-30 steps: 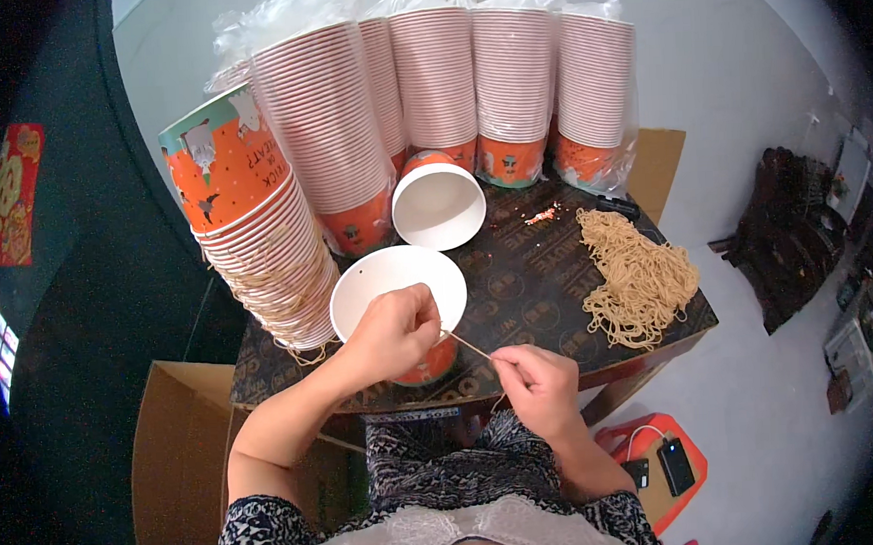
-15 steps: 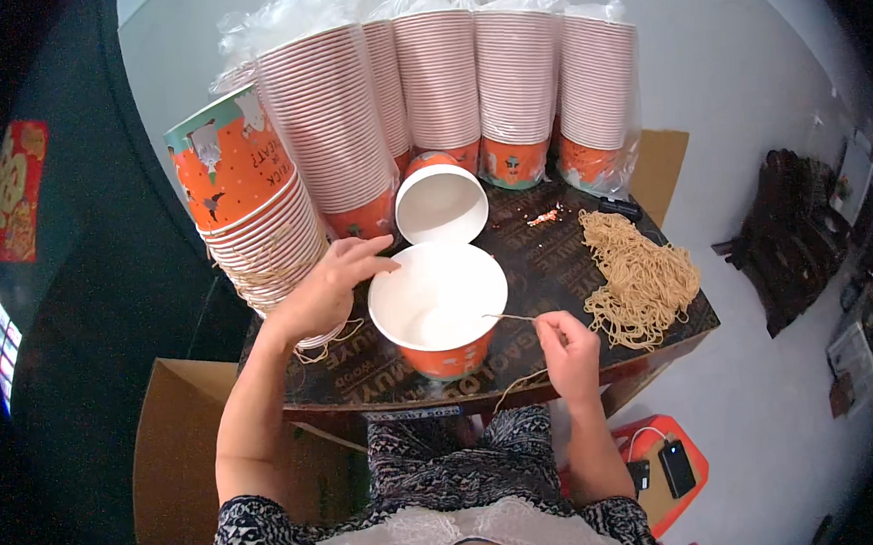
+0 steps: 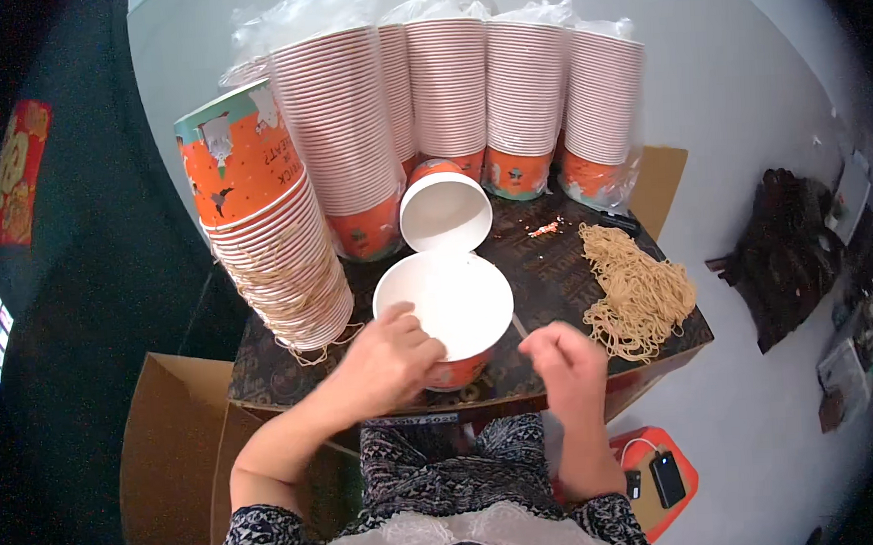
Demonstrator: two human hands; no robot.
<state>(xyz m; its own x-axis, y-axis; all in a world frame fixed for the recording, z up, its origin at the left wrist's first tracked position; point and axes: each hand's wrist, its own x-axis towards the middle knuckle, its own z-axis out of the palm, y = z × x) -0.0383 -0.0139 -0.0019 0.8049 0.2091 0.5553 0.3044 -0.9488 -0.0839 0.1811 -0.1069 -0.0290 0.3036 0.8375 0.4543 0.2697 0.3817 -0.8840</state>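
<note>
A white-lined paper bucket (image 3: 457, 306) with an orange outside stands upright near the table's front edge. My left hand (image 3: 387, 362) is over its near left rim, fingers curled and closed; what they hold, if anything, is hidden. To the right of the bucket, my right hand (image 3: 567, 359) is pinched shut on a thin tan string, of which only a short pale, blurred bit shows at the fingertips. A tangled pile of tan string (image 3: 637, 288) lies farther right. Behind the upright bucket, another paper bucket (image 3: 446, 214) lies on its side, mouth toward me.
A leaning stack of buckets (image 3: 270, 241), with strings looped round it, stands at the left. Tall plastic-wrapped bucket stacks (image 3: 445, 87) line the back. Small orange-white scraps (image 3: 544, 230) and a dark object (image 3: 617, 221) lie near the pile. A cardboard box (image 3: 171, 450) stands below left.
My left hand has moved from the bucket's left rim to its near side, and its fingers have curled. My right hand has shifted slightly nearer. The view has shifted slightly.
</note>
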